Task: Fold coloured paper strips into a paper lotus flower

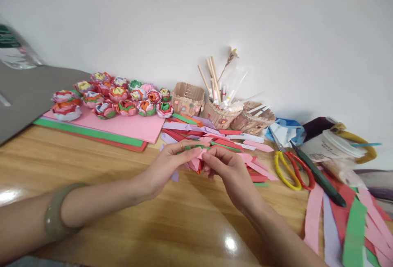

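Between my two hands, just in front of a pile of folded paper strips (227, 132), is a small pink folded paper piece (201, 154). My left hand (173, 160) pinches it from the left, thumb on top. From the right, my right hand (225, 166) grips it between thumb and fingers. Red and green paper shows beneath and behind the pink piece, partly hidden by my fingers. Both hands are held above the wooden table (123, 226).
Paper flowers (119, 93) stand on stacked coloured sheets (135, 127) at the left. Behind are decorated baskets (188, 100). Scissors (294, 170), a dark green cutter (321, 177), a white tub (333, 146) and loose paper strips (354, 226) lie at the right.
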`<state>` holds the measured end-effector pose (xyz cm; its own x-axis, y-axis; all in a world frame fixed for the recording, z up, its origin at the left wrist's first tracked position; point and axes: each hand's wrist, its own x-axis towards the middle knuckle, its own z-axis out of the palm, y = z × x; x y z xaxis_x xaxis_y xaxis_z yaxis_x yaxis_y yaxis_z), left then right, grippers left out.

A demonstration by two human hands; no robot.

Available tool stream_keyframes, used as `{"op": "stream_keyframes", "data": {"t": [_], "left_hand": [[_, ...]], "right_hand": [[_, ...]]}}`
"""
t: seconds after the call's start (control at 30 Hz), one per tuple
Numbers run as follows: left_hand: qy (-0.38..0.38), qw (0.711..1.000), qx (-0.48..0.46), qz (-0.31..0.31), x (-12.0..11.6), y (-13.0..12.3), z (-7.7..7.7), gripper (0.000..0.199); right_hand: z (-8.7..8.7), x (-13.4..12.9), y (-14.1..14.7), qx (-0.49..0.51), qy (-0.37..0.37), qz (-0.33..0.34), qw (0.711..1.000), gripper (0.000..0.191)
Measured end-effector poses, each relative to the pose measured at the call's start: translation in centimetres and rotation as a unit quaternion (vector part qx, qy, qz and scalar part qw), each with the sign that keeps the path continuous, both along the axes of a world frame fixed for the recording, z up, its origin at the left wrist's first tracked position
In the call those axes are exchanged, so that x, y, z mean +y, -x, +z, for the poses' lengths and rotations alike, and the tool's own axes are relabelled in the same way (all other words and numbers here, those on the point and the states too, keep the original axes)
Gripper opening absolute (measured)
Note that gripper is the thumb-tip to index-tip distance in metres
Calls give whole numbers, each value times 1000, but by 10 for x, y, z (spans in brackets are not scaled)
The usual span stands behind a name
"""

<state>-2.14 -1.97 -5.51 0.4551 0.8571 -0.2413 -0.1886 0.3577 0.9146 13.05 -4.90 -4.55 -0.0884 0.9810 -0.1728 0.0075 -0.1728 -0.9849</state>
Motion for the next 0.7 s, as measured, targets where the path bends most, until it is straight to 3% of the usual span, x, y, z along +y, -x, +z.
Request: {"op": "stream_keyframes", "data": {"t": [0.2,0.7], "left_hand": [[108,992,-60,18,1,1,0,22],[139,976,-163,35,8,0,-8,14]], "right_hand": [[-4,-1,4,-10,-13,16,1000,30],[-10,-3,8,-87,-37,6,996,30]]}}
